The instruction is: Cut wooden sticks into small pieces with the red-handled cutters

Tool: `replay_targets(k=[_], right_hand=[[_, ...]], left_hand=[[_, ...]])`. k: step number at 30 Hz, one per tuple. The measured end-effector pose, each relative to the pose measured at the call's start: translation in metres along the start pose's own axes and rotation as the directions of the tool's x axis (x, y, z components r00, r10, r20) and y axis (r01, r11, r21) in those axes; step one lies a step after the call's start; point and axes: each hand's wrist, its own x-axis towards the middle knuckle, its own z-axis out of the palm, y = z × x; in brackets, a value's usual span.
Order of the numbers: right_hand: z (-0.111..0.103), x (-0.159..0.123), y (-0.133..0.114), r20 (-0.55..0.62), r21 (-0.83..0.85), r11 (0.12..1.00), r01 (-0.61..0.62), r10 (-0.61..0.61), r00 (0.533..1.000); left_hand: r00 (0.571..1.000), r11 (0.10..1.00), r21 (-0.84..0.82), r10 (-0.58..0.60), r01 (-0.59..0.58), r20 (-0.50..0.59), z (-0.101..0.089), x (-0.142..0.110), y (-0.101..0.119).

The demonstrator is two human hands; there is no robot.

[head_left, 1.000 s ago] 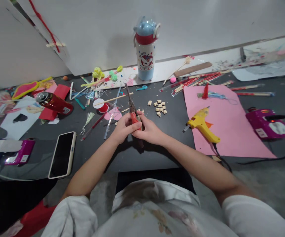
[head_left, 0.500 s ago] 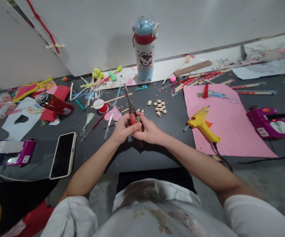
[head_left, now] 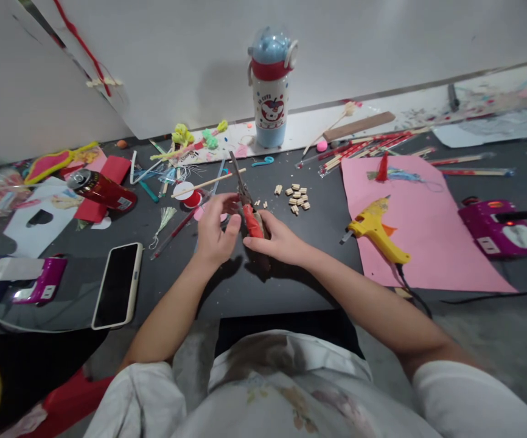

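your right hand (head_left: 282, 242) is closed on the red-handled tool (head_left: 252, 222), its long nose pointing away; your left hand (head_left: 214, 236) is open beside it, thumb apart. i judge this step is adjusting the hold. the next move calls for a steady right grip, careful of the thin wooden stick (head_left: 209, 184) beyond the grip, to the left.

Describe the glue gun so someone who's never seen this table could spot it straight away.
On the right of the dark table lies a big pink sheet. The glue gun lies across that sheet's left edge, its black cord trailing toward the near edge. Its yellow body sets it apart from the purple box to its right and the red cone beyond.
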Motion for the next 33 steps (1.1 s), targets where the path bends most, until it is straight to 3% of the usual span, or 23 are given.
replay_targets(k=[3,6,12,20,25,31,33], right_hand=[[-0.001,-0.003,-0.004,0.033,-0.001,1.0,0.003,-0.003,0.999],[-0.001,-0.005,-0.007,0.078,-0.013,1.0,0.002,-0.001,0.997],[-0.001,-0.008,-0.008,0.115,-0.088,0.996,0.011,-0.001,0.993],[-0.004,-0.01,-0.008,0.161,-0.211,0.974,0.08,-0.046,0.986],[-0.006,-0.01,-0.01,0.156,-0.245,0.966,0.084,-0.047,0.987],[-0.005,-0.01,-0.01,0.153,-0.269,0.96,0.07,-0.029,0.988],[-0.005,-0.01,-0.011,0.155,-0.265,0.962,0.062,-0.021,0.988]], left_hand=[[0.953,0.896,0.417,0.244,-0.151,-0.178,-0.016,0.002,0.001],[0.914,0.783,0.599,0.35,-0.164,-0.206,-0.027,0.007,0.001],[0.95,0.788,0.597,0.282,-0.151,-0.133,-0.034,0.014,-0.009],[0.945,0.771,0.602,0.317,-0.208,-0.079,-0.047,0.013,-0.021],[0.924,0.728,0.624,0.382,-0.284,-0.025,-0.05,0.016,-0.02],[0.864,0.678,0.611,0.503,-0.409,0.02,-0.051,0.019,-0.017],[0.871,0.679,0.615,0.491,-0.401,0.025,-0.052,0.019,-0.017]])
